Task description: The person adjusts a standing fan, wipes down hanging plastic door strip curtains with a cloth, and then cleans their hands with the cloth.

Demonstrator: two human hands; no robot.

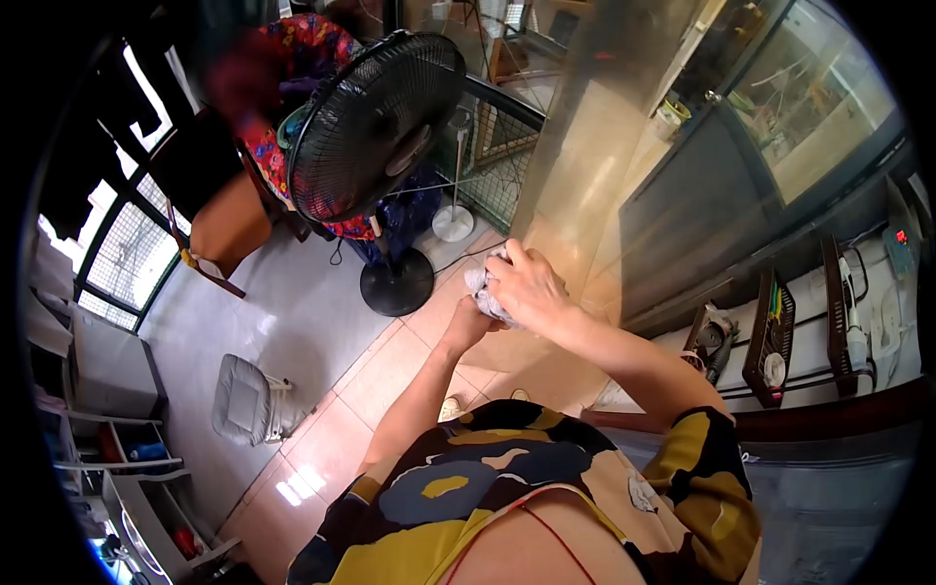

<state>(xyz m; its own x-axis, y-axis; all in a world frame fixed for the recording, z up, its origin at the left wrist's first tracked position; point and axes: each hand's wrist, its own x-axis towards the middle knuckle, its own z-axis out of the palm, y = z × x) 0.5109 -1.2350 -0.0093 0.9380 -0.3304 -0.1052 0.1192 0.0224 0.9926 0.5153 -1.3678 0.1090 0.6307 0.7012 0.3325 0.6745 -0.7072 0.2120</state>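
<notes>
Both hands are together in front of the body, around a bunched, pale grey-white cloth [480, 282]. My left hand [470, 325] is closed on its lower part, with the fingers wrapped round it. From above and the right, my right hand [527, 285] grips the upper part with bent fingers. The cloth is crumpled, and much of it is hidden by the fingers. Below the hands is the pink tiled floor [395, 366].
A black standing fan [375, 127] is ahead to the left, beside floral fabric [268, 161]. A grey padded seat [241, 400] stands on the left floor. At the right are a dark door [702, 195] and wall baskets [770, 341]. Drawers [146, 526] are at lower left.
</notes>
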